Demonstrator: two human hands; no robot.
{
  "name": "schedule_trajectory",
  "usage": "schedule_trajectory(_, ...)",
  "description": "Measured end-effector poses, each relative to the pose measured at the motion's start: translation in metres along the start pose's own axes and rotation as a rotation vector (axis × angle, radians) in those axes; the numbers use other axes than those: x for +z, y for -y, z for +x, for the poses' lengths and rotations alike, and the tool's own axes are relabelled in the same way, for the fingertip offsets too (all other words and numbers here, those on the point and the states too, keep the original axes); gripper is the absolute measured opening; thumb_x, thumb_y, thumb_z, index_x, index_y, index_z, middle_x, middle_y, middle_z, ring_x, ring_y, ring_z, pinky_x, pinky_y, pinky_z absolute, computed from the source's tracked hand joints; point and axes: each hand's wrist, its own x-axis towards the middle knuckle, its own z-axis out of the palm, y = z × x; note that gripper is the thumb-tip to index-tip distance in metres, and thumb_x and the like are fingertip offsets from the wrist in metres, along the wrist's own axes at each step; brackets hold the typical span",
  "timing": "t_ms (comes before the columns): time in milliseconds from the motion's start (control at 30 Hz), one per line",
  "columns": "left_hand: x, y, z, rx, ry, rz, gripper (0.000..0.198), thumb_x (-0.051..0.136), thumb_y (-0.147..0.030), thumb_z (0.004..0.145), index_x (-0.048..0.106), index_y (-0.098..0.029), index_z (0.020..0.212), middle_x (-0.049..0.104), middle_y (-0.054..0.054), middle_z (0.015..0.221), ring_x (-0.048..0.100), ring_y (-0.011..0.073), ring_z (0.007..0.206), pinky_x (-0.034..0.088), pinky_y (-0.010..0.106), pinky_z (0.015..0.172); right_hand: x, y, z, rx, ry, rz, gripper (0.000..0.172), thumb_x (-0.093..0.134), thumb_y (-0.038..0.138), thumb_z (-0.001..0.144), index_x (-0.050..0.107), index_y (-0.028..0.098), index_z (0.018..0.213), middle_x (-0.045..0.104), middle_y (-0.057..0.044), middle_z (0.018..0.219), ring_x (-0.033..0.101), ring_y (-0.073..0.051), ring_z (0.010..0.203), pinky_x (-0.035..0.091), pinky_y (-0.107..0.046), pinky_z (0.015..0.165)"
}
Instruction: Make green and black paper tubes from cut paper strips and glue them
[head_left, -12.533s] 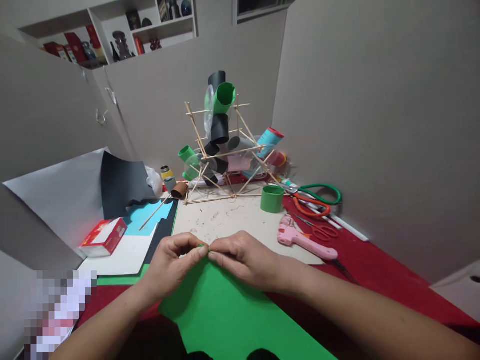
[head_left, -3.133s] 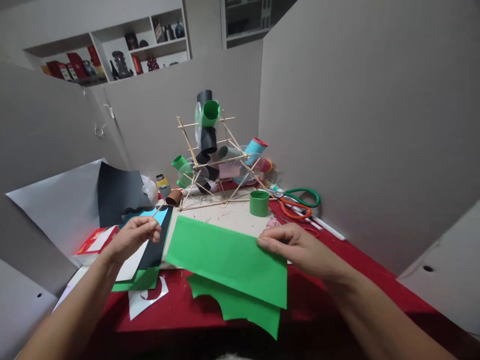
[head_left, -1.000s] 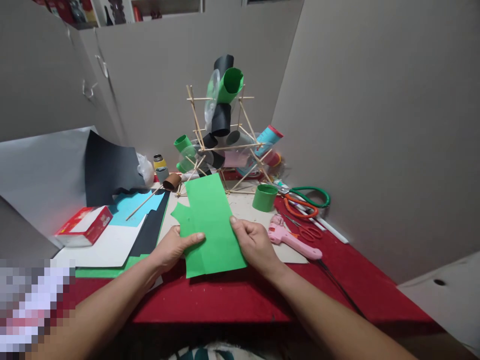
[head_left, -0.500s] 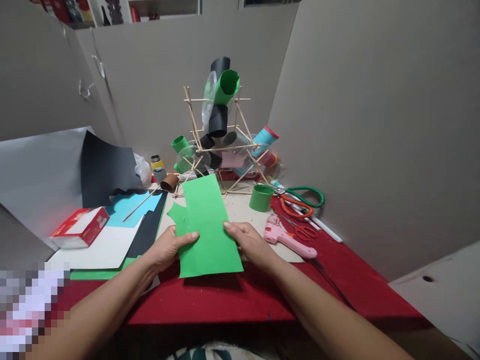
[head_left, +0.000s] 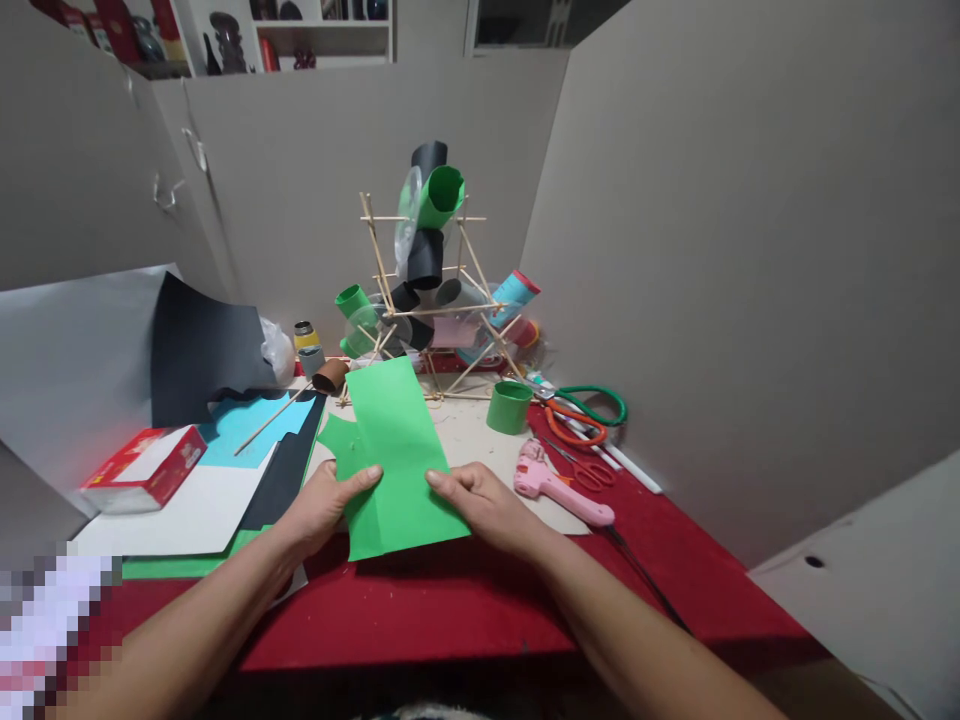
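- Your left hand (head_left: 319,510) has come onto the green sheet (head_left: 405,440) since about three seconds ago, when it was off to the left; the sheet has turned as well, its long side now pointing away from you.
- You have that hand gripping the sheet's left side, thumb on top, fingers mostly hidden beneath.
- Your right hand (head_left: 487,505) pinches the right edge, its thumb on top too.
- You hold the sheet between both hands, above the near edge of the pale board (head_left: 480,445) and the red tabletop (head_left: 420,620).
- A jagged green piece (head_left: 341,438) juts out on its left; you cannot tell whether they are joined.
- Beyond your hands stands the stick frame (head_left: 442,311), carrying coloured tubes.
- To your right are the green ring (head_left: 508,412), pink glue gun (head_left: 562,493), red scissors (head_left: 592,474) and green-and-orange-handled shears (head_left: 592,389).
- To your left, the red box (head_left: 146,468) sits on layered paper, near the blue paper (head_left: 231,428).
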Motion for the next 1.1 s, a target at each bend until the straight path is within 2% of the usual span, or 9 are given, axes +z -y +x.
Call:
schedule_trajectory(200, 0.000, -0.001, -0.001, -0.005, 0.032, -0.020, 0.051, 0.077, -0.030, 0.074, 0.062, -0.014, 0.120, 0.069, 0.018, 0.115, 0.070, 0.0314, 0.093, 0.055, 0.044, 0.083, 0.002, -0.003, 0.000, -0.015, -0.004, -0.062, 0.059, 0.046, 0.069, 0.083, 0.038, 0.020, 0.051, 0.032, 0.005, 0.050, 0.026, -0.007, 0.046, 0.018, -0.023, 0.043)
schedule_trajectory(400, -0.002, -0.001, 0.000, -0.036, 0.025, -0.037, 0.044, 0.077, -0.031, 0.075, 0.065, -0.013, 0.113, 0.071, 0.017, 0.110, 0.071, 0.0317, 0.092, 0.054, 0.046, 0.085, -0.001, 0.008, -0.008, -0.007, -0.050, -0.063, 0.064, 0.036, 0.074, 0.084, 0.037, 0.021, 0.049, 0.032, 0.006, 0.042, 0.029, -0.008, 0.039, 0.021, -0.023, 0.040)
schedule_trajectory(500, -0.003, 0.001, 0.000, -0.037, 0.040, -0.039, 0.047, 0.078, -0.031, 0.074, 0.064, -0.013, 0.115, 0.071, 0.017, 0.111, 0.070, 0.0313, 0.093, 0.053, 0.046, 0.087, -0.001, 0.013, -0.010, 0.014, -0.103, -0.051, 0.067, 0.032, 0.080, 0.080, 0.038, 0.022, 0.049, 0.032, 0.005, 0.042, 0.032, -0.009, 0.039, 0.025, -0.023, 0.040)
schedule_trajectory(600, -0.002, 0.002, -0.002, -0.043, 0.105, -0.029, 0.050, 0.078, -0.032, 0.074, 0.063, -0.013, 0.118, 0.071, 0.016, 0.111, 0.070, 0.0307, 0.095, 0.053, 0.045, 0.088, 0.000, 0.014, -0.009, 0.027, -0.117, -0.050, 0.067, 0.034, 0.084, 0.076, 0.035, 0.022, 0.049, 0.031, 0.006, 0.043, 0.031, -0.009, 0.039, 0.025, -0.023, 0.038)
schedule_trajectory(733, 0.000, 0.001, -0.004, -0.041, 0.163, 0.008, 0.049, 0.076, -0.033, 0.075, 0.064, -0.014, 0.119, 0.072, 0.015, 0.111, 0.070, 0.0282, 0.093, 0.053, 0.042, 0.089, 0.004, 0.012, -0.006, -0.007, -0.089, -0.051, 0.065, 0.041, 0.078, 0.079, 0.040, 0.020, 0.049, 0.035, 0.004, 0.046, 0.031, -0.008, 0.041, 0.024, -0.022, 0.039)
schedule_trajectory(867, -0.001, 0.001, -0.005, -0.043, 0.131, 0.043, 0.050, 0.078, -0.033, 0.074, 0.065, -0.016, 0.118, 0.072, 0.012, 0.111, 0.070, 0.0270, 0.094, 0.053, 0.040, 0.089, 0.007, 0.005, -0.003, -0.006, -0.102, -0.048, 0.063, 0.043, 0.075, 0.080, 0.048, 0.018, 0.053, 0.045, 0.001, 0.051, 0.037, -0.010, 0.045, 0.031, -0.023, 0.042)
schedule_trajectory(1100, -0.002, 0.004, -0.003, -0.050, 0.122, 0.069, 0.045, 0.079, -0.033, 0.072, 0.067, -0.014, 0.111, 0.074, 0.011, 0.105, 0.070, 0.0266, 0.093, 0.054, 0.036, 0.084, 0.006, -0.008, 0.000, 0.021, -0.169, -0.124, 0.062, 0.044, 0.073, 0.081, 0.041, 0.021, 0.048, 0.035, 0.003, 0.047, 0.031, -0.009, 0.042, 0.024, -0.024, 0.040)
